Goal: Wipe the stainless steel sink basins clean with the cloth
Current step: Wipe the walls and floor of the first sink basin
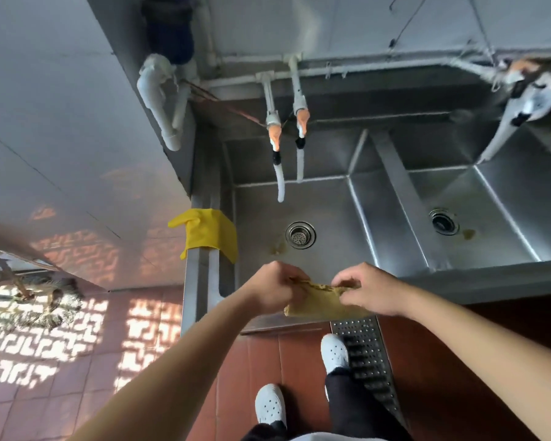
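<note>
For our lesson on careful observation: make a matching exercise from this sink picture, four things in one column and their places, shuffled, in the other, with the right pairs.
Things
1. bright yellow cloth
2. olive cloth
3. strainer drain
4. white shoes

Places
A. floor of the left basin
B. on the red floor tiles
C. draped over the sink's left rim
D. held between the left hand and right hand

Pairs: 1-C, 2-D, 3-A, 4-B

Mustard-yellow cloth point(323, 302); bright yellow rag point(209, 232); grey steel sink point(404, 198); red-brown floor tiles point(255, 361); white perforated shoes point(333, 350)
</note>
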The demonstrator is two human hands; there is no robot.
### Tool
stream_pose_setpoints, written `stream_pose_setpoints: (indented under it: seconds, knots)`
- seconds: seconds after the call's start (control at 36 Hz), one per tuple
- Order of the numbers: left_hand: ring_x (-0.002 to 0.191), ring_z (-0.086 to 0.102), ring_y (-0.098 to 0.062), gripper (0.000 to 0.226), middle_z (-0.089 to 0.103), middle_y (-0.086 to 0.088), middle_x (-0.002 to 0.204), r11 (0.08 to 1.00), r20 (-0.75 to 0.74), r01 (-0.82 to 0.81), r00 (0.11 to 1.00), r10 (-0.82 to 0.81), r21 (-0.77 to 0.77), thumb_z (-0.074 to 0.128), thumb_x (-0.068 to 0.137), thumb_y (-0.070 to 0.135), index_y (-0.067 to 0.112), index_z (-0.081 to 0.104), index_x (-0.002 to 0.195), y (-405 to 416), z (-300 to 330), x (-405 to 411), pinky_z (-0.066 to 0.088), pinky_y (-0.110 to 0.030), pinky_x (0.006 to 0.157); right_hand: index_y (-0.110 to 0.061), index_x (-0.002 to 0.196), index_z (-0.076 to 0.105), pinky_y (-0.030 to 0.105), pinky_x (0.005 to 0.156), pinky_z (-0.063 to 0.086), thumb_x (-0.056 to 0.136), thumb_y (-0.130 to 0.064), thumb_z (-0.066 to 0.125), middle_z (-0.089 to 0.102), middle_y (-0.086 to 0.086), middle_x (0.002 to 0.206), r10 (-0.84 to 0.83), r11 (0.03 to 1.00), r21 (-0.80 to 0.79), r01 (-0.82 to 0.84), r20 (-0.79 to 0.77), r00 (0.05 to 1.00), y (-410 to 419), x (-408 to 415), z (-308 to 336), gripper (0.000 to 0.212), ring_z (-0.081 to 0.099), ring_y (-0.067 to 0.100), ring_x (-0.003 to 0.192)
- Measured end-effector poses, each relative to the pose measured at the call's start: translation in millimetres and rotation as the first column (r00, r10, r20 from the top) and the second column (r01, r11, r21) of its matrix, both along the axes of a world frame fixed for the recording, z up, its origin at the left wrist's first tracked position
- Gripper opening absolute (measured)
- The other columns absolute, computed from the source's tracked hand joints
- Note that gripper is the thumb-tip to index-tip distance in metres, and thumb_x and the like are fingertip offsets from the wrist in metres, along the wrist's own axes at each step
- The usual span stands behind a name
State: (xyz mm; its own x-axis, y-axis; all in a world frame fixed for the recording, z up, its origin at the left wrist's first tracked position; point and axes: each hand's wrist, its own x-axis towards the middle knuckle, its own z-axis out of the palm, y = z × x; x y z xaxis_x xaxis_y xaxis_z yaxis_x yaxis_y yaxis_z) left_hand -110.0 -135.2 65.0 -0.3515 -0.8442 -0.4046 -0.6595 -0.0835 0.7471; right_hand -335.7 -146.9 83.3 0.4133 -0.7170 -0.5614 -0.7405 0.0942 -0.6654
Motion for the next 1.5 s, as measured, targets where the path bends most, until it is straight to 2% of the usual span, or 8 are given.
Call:
stream_pose_setpoints:
  seconds: [0.25,0.39,0.58,0.86,1.06,1.25,1.39,1.5]
  knots:
    - [0.082,0.071,-0.025,0.027,0.070,-0.014,0.094,0.954,-0.058,-0.055,0.995,0.075,0.294,0.060,0.085,-0.002,0.005,0.073,0.108,-62.6,0.4,-59.1,0.062,-0.035,0.079,-0.025,0.097,0.073,0.053,0.081,0.054,0.077,-0.017,0.079,0.073,0.000,0.098,-0.061,0.998,-0.004,0.061,0.029,0.998,-61.9,-67.1,-19.6,0.022,0.066,0.042,0.088]
    - [0.075,0.067,-0.019,0.027,0.066,-0.010,0.089,0.916,-0.033,-0.156,0.983,0.181,0.370,0.059,0.085,-0.007,0.004,0.072,0.106,-97.0,-5.1,-87.9,0.061,-0.029,0.075,-0.029,0.095,0.070,0.022,0.046,0.036,0.078,-0.019,0.077,0.065,-0.015,0.083,0.004,0.999,0.049,-0.006,0.051,0.999,-106.3,-91.9,-31.7,0.021,0.043,0.008,0.041]
    - [0.077,0.054,-0.010,0.061,0.060,0.001,0.093,0.903,-0.034,-0.041,0.998,0.061,0.428,0.071,0.080,0.007,0.031,0.055,0.133,-137.8,-23.5,-119.8,0.043,-0.013,0.065,-0.033,0.084,0.071,0.041,0.056,0.046,0.076,-0.012,0.066,0.067,0.000,0.082,0.020,0.999,0.024,-0.024,0.134,0.991,-165.1,-103.4,-43.9,0.023,0.054,0.019,0.065]
    - [0.076,0.058,-0.016,0.034,0.065,-0.003,0.087,0.854,-0.117,-0.225,0.942,0.313,0.469,0.080,0.078,0.006,0.010,0.066,0.108,-180.5,-59.8,-132.6,0.050,-0.021,0.070,-0.032,0.096,0.064,0.015,0.051,0.035,0.073,-0.012,0.072,0.061,-0.010,0.079,0.130,0.991,-0.033,-0.127,0.119,0.984,-223.1,-93.1,-54.5,0.032,0.047,0.002,0.059]
    - [0.086,0.056,-0.016,0.029,0.063,0.000,0.089,0.789,-0.041,-0.114,0.984,0.173,0.604,0.075,0.078,0.029,0.010,0.070,0.101,-225.8,-115.5,-132.7,0.043,-0.033,0.085,-0.041,0.114,0.061,0.037,0.077,0.055,0.079,-0.017,0.067,0.066,-0.005,0.101,0.109,0.994,0.000,-0.109,-0.056,0.992,-250.4,-88.8,-93.0,0.042,0.063,0.019,0.086]
    - [0.082,0.055,-0.018,0.024,0.058,-0.002,0.087,0.825,0.237,-0.189,0.969,0.070,0.533,0.054,0.092,0.014,0.008,0.070,0.109,-261.4,-209.1,-128.8,0.041,-0.027,0.071,-0.025,0.122,0.065,0.037,0.101,0.041,0.088,-0.028,0.065,0.062,-0.003,0.124,0.063,0.967,-0.226,-0.118,-0.236,0.970,-282.9,-96.8,-123.2,0.034,0.053,0.022,0.120]
    - [0.088,0.064,-0.028,0.022,0.066,-0.013,0.091,0.813,0.310,-0.476,0.870,0.382,0.335,0.053,0.090,0.006,0.008,0.072,0.100,-315.8,-260.8,-118.8,0.046,-0.034,0.071,-0.011,0.114,0.072,0.053,0.102,0.038,0.076,-0.018,0.075,0.063,0.013,0.128,-0.121,0.755,-0.645,-0.114,-0.308,0.944,-337.5,-115.2,-126.8,0.039,0.054,0.038,0.124]
    - [0.100,0.063,-0.030,0.039,0.069,-0.008,0.108,0.789,0.389,-0.613,0.720,0.575,-0.032,0.044,0.088,0.011,0.027,0.066,0.117,-378.1,-276.8,-119.1,0.046,-0.034,0.081,-0.019,0.135,0.054,0.061,0.113,0.018,0.085,-0.031,0.064,0.046,0.011,0.150,-0.236,0.697,-0.702,-0.148,-0.420,0.876,-378.5,-126.6,-135.4,0.053,0.036,0.035,0.141]
